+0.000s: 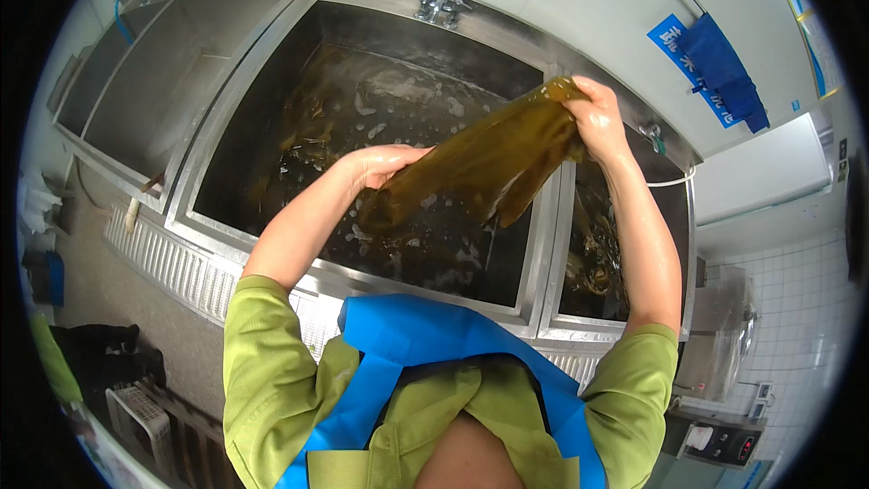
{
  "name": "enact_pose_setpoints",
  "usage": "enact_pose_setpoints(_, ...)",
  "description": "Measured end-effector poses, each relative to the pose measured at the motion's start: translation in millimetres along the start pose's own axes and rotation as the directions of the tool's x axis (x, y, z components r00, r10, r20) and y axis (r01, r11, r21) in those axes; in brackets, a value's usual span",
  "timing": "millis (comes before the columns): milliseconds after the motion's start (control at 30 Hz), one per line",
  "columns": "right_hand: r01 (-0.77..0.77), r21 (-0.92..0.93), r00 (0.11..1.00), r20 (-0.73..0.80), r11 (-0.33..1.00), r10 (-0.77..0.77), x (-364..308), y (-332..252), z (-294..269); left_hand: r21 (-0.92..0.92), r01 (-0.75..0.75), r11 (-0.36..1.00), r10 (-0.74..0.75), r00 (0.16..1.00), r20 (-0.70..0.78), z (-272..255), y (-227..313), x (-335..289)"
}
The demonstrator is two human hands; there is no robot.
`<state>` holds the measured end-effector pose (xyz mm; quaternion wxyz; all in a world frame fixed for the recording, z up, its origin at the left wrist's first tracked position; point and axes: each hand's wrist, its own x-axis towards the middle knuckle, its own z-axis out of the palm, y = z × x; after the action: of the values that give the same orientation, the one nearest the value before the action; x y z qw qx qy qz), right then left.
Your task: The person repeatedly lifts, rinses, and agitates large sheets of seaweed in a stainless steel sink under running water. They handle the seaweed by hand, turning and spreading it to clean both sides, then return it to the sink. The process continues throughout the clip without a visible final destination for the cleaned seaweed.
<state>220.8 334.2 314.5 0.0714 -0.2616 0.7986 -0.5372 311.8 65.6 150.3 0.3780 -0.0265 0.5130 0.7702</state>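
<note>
A wide, wet sheet of brown-green kelp (493, 152) is stretched slantwise between my hands, above the water of a large steel sink (543, 244). My left hand (385, 165) grips its lower left end, with the fingertips partly hidden behind the sheet. Higher up and to the right, my right hand (597, 116) pinches the upper corner. A loose flap of the kelp hangs below the right hand. Under it the dark water (398, 95) carries pale foam, and more brown-green pieces (312, 140) float at the left.
To the right, a narrower basin (593, 254) holds more dark kelp in water. Another steel basin (167, 81) stands at the left. Taps (442, 9) rise from the back edge. A blue cloth (722, 63) hangs on the wall. Below the sinks runs a slotted floor grate (172, 258).
</note>
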Motion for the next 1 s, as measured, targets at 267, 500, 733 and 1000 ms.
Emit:
enact_pose_setpoints(267,0.207,0.023,0.889,-0.422,0.978,-0.179,75,34,-28,0.355,-0.691,0.630,0.765,0.472,-0.438,-11,116,9)
enact_pose_setpoints(500,0.204,-0.316,0.927,-0.243,0.927,-0.287,20,177,-13,0.985,-0.088,-0.151,0.958,0.234,0.168,-40,8,53)
enact_pose_setpoints(733,-0.242,-0.852,0.379,0.357,0.464,0.854,-70,304,48,0.854,0.386,0.348,-0.100,0.921,-0.375,-77,-189,28)
enact_pose_setpoints(1000,-0.337,-0.680,0.654,0.329,0.651,0.681,42,441,158,0.553,0.796,0.247,0.468,0.402,-0.787,-63,-234,-64)
